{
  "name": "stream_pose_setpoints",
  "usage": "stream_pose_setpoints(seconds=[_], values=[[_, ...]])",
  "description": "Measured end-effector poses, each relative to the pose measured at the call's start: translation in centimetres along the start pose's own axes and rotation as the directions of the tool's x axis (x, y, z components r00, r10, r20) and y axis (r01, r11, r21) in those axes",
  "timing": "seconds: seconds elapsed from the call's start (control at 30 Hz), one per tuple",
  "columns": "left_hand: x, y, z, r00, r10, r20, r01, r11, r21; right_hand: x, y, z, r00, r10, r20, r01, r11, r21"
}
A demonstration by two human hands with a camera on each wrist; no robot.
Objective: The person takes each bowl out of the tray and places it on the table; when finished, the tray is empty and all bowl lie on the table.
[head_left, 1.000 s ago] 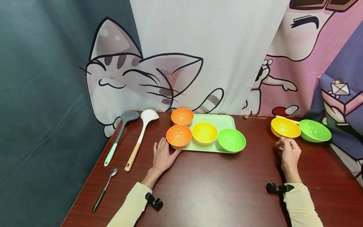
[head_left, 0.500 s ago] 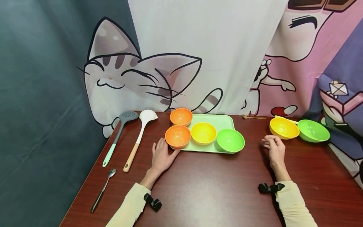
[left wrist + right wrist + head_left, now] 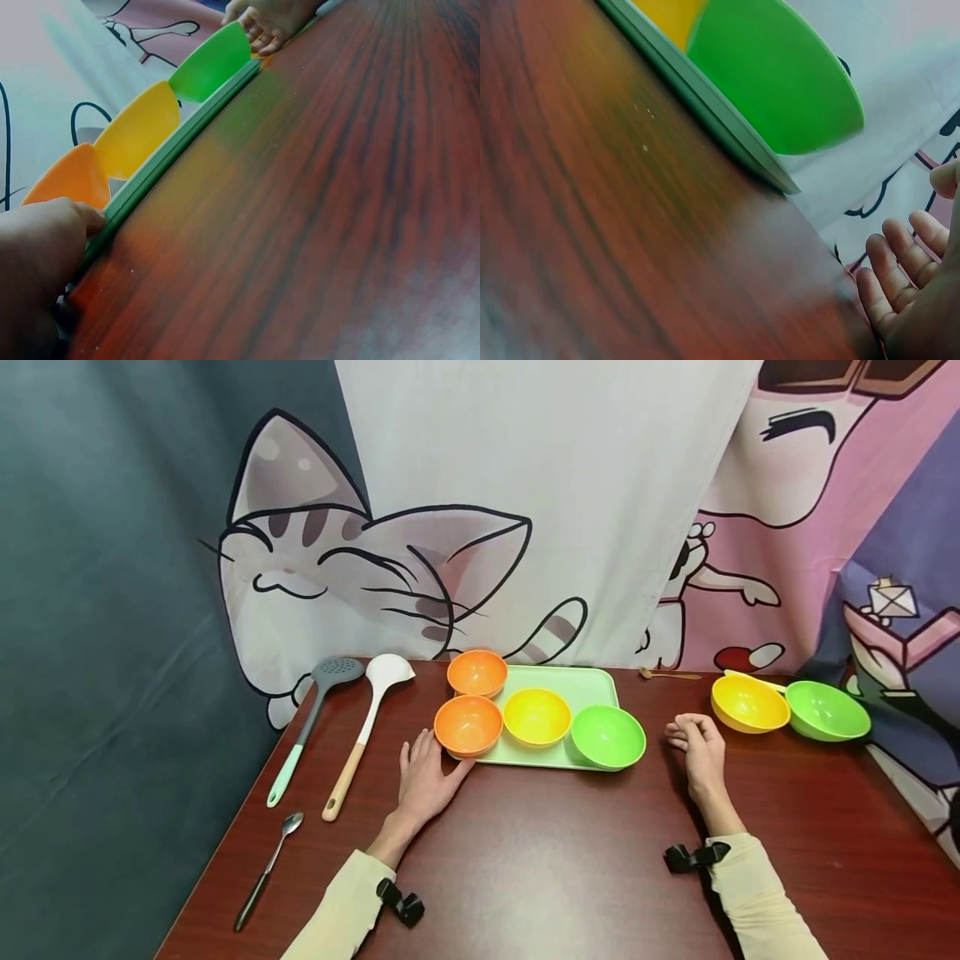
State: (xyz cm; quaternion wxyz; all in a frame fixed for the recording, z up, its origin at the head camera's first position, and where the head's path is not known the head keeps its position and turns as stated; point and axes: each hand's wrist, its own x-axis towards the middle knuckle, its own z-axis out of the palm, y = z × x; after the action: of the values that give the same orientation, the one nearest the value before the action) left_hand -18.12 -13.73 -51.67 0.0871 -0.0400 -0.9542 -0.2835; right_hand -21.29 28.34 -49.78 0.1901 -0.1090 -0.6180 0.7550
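A pale green tray [image 3: 581, 681] on the dark wooden table carries two orange bowls [image 3: 468, 725] [image 3: 477, 672], a yellow bowl [image 3: 536, 717] and a green bowl [image 3: 607, 737]. My left hand [image 3: 423, 772] lies flat on the table, its thumb against the tray's near-left corner below the nearer orange bowl. In the left wrist view the thumb [image 3: 82, 221] touches the tray rim [image 3: 180, 146]. My right hand [image 3: 693, 745] rests on the table just right of the green bowl, fingers loosely curled and holding nothing. The right wrist view shows the curled fingers [image 3: 900, 270] beside the green bowl [image 3: 780, 75].
A second yellow bowl [image 3: 748, 702] and green bowl [image 3: 827, 710] stand at the back right. A small golden spoon [image 3: 667, 674] lies behind the right hand. On the left lie a grey skimmer [image 3: 315, 718], a white ladle [image 3: 367, 727] and a metal spoon [image 3: 267, 870]. Cartoon curtains hang behind.
My right hand has slid left, away from the yellow bowl at the back right and toward the tray's green bowl. The left hand has stayed put.
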Motion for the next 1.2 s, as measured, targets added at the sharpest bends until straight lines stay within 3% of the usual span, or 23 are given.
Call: stream_pose_setpoints(seconds=[0.27,0.5,0.7,1.2], values=[[-0.1,-0.1,0.0,1.0,-0.004,0.004,0.004,1.0,0.011,0.1,0.4,1.5,1.0,0.026,-0.002,-0.026,1.0,-0.012],[0.0,0.1,0.0,1.0,-0.001,0.005,0.001,1.0,0.016,0.6,0.7,2.8,1.0,-0.003,0.0,0.003,1.0,-0.017],[-0.1,0.1,0.0,1.0,-0.007,0.011,0.007,1.0,0.024,1.5,1.1,3.5,0.999,0.037,-0.003,-0.037,0.999,-0.038],[0.1,-0.2,0.1,1.0,-0.015,0.011,0.015,1.0,0.025,2.7,1.5,4.9,1.0,0.004,0.005,-0.004,0.998,-0.063]])
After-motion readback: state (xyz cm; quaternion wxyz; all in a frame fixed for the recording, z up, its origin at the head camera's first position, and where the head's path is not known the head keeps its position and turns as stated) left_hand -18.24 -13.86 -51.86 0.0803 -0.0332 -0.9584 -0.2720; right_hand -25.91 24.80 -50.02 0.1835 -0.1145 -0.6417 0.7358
